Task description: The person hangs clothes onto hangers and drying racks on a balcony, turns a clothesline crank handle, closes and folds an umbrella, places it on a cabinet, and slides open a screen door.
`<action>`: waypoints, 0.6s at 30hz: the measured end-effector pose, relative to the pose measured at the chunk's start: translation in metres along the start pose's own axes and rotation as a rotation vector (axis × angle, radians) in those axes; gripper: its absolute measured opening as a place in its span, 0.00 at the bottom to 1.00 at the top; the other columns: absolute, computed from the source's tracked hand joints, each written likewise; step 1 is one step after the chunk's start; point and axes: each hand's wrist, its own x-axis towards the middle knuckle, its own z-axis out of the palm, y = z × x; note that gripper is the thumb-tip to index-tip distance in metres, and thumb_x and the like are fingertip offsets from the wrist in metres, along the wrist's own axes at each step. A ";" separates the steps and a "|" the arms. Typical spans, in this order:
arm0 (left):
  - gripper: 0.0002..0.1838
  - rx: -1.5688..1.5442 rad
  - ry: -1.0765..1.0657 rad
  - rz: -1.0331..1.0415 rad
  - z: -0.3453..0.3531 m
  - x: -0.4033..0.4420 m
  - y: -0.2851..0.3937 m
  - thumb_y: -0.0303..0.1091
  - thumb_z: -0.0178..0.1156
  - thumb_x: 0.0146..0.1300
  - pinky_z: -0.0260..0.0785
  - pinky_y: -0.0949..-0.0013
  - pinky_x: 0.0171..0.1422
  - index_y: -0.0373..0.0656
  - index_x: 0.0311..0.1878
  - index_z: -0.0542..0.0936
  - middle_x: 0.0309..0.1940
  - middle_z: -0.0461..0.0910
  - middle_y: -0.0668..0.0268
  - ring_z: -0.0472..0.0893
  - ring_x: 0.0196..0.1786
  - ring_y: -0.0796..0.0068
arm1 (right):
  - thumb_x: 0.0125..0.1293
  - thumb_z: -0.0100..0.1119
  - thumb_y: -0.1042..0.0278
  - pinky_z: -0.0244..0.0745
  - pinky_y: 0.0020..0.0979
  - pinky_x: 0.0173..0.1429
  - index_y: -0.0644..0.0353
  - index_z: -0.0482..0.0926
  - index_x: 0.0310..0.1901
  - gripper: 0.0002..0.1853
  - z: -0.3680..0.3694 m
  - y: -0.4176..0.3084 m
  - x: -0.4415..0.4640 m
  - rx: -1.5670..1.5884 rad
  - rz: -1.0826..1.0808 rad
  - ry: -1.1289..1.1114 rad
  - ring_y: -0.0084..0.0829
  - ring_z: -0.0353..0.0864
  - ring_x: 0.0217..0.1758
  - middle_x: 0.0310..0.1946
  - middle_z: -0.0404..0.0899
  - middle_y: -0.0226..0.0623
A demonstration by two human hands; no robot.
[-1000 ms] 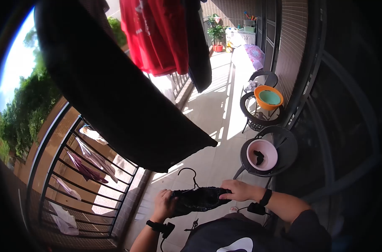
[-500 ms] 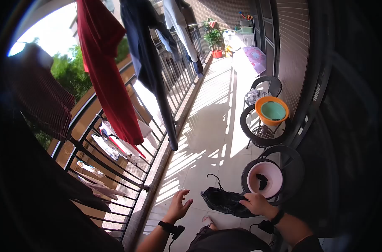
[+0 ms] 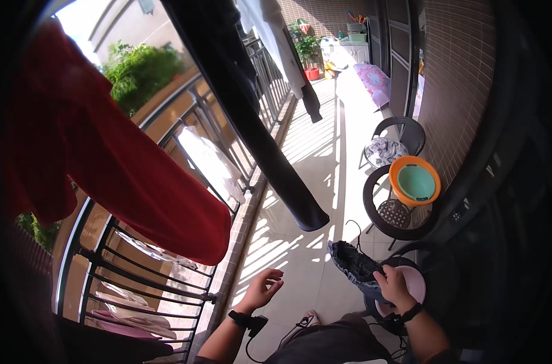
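My right hand (image 3: 393, 285) grips the edge of a dark denim garment (image 3: 356, 262), its opening spread wide and its lower part partly hidden. A thin hanger (image 3: 357, 233) sticks up from the garment, its hook pointing away from me. To the left of it, my left hand (image 3: 261, 290) is held in the air over the floor, empty, with fingers loosely bent and apart. Behind my right hand, a pink basin (image 3: 416, 285) sits on a dark chair, mostly covered by the hand and garment.
Red trousers (image 3: 160, 200) and dark trousers (image 3: 276, 170) hang at the left. More clothes hang on the black railing (image 3: 148, 261). Along the right stand a wicker chair (image 3: 373, 209) bearing an orange basin (image 3: 434, 197) with a green basin (image 3: 416, 182). Another chair stands beyond.
I have moved forward, so the hanging trousers and chairs appear nearer. The garment in my right hand has come up and to the right, now hanging in front of the pink basin.
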 end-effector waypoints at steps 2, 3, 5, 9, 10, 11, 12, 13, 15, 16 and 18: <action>0.14 0.080 -0.072 0.088 -0.017 0.041 0.009 0.33 0.63 0.68 0.77 0.67 0.54 0.40 0.54 0.77 0.52 0.79 0.60 0.82 0.51 0.68 | 0.65 0.63 0.64 0.66 0.46 0.29 0.66 0.70 0.27 0.17 0.010 0.013 0.035 -0.020 -0.032 0.078 0.59 0.76 0.27 0.21 0.73 0.57; 0.14 0.093 -0.140 0.140 -0.024 0.060 0.021 0.33 0.64 0.68 0.77 0.67 0.55 0.40 0.53 0.77 0.52 0.79 0.60 0.82 0.51 0.68 | 0.65 0.63 0.63 0.66 0.46 0.29 0.66 0.70 0.27 0.17 0.011 0.015 0.053 -0.020 -0.015 0.092 0.59 0.76 0.27 0.20 0.72 0.57; 0.15 0.088 -0.271 0.243 -0.032 0.101 0.050 0.35 0.65 0.67 0.76 0.65 0.57 0.40 0.53 0.77 0.54 0.79 0.62 0.81 0.54 0.66 | 0.65 0.63 0.63 0.66 0.46 0.29 0.67 0.69 0.27 0.17 0.012 0.021 0.093 -0.020 0.003 0.109 0.60 0.75 0.27 0.20 0.72 0.56; 0.24 0.195 -0.563 0.285 -0.028 0.200 0.084 0.39 0.64 0.68 0.72 0.59 0.66 0.42 0.64 0.71 0.63 0.73 0.58 0.75 0.63 0.59 | 0.67 0.62 0.61 0.68 0.49 0.31 0.66 0.70 0.27 0.19 0.018 0.039 0.189 -0.038 0.009 0.131 0.61 0.77 0.32 0.23 0.74 0.57; 0.29 0.227 -0.600 0.253 -0.027 0.226 0.099 0.38 0.64 0.68 0.71 0.59 0.67 0.42 0.68 0.67 0.66 0.71 0.58 0.73 0.66 0.60 | 0.67 0.62 0.61 0.68 0.49 0.31 0.66 0.70 0.27 0.18 0.021 0.044 0.217 -0.036 0.026 0.120 0.61 0.78 0.32 0.23 0.75 0.57; 0.30 0.188 -0.581 0.281 -0.025 0.254 0.114 0.37 0.65 0.67 0.70 0.59 0.69 0.42 0.69 0.66 0.67 0.70 0.58 0.72 0.68 0.60 | 0.67 0.62 0.61 0.68 0.49 0.31 0.66 0.70 0.27 0.18 0.024 0.051 0.246 -0.034 0.039 0.107 0.60 0.78 0.32 0.23 0.75 0.57; 0.32 0.152 -0.561 0.306 -0.023 0.282 0.124 0.36 0.65 0.67 0.69 0.59 0.70 0.41 0.70 0.64 0.69 0.68 0.58 0.71 0.70 0.60 | 0.67 0.62 0.60 0.68 0.49 0.31 0.66 0.71 0.27 0.18 0.027 0.059 0.277 -0.028 0.052 0.093 0.60 0.78 0.32 0.23 0.75 0.57; 0.35 0.136 -0.526 0.288 -0.023 0.309 0.128 0.33 0.66 0.66 0.67 0.60 0.72 0.40 0.72 0.61 0.70 0.66 0.55 0.69 0.71 0.61 | 0.67 0.61 0.59 0.70 0.49 0.33 0.65 0.72 0.28 0.18 0.033 0.072 0.308 -0.069 0.072 0.074 0.59 0.79 0.32 0.24 0.76 0.55; 0.38 0.026 -0.366 0.354 -0.024 0.367 0.140 0.30 0.66 0.66 0.66 0.60 0.72 0.37 0.74 0.57 0.71 0.63 0.51 0.68 0.72 0.59 | 0.68 0.61 0.58 0.69 0.49 0.32 0.65 0.72 0.29 0.18 0.041 0.090 0.370 -0.049 0.029 0.071 0.59 0.78 0.31 0.23 0.75 0.54; 0.39 -0.001 -0.240 0.358 -0.024 0.391 0.137 0.31 0.65 0.66 0.66 0.59 0.72 0.35 0.74 0.55 0.70 0.63 0.49 0.66 0.73 0.57 | 0.68 0.60 0.58 0.68 0.49 0.32 0.65 0.71 0.29 0.18 0.043 0.096 0.393 -0.044 0.015 0.061 0.58 0.77 0.30 0.22 0.74 0.54; 0.41 0.015 0.025 0.314 -0.035 0.435 0.127 0.28 0.67 0.63 0.65 0.57 0.72 0.36 0.75 0.54 0.71 0.61 0.49 0.66 0.73 0.55 | 0.68 0.60 0.57 0.71 0.49 0.34 0.65 0.72 0.30 0.18 0.039 0.107 0.451 -0.051 0.044 0.018 0.58 0.79 0.33 0.24 0.77 0.55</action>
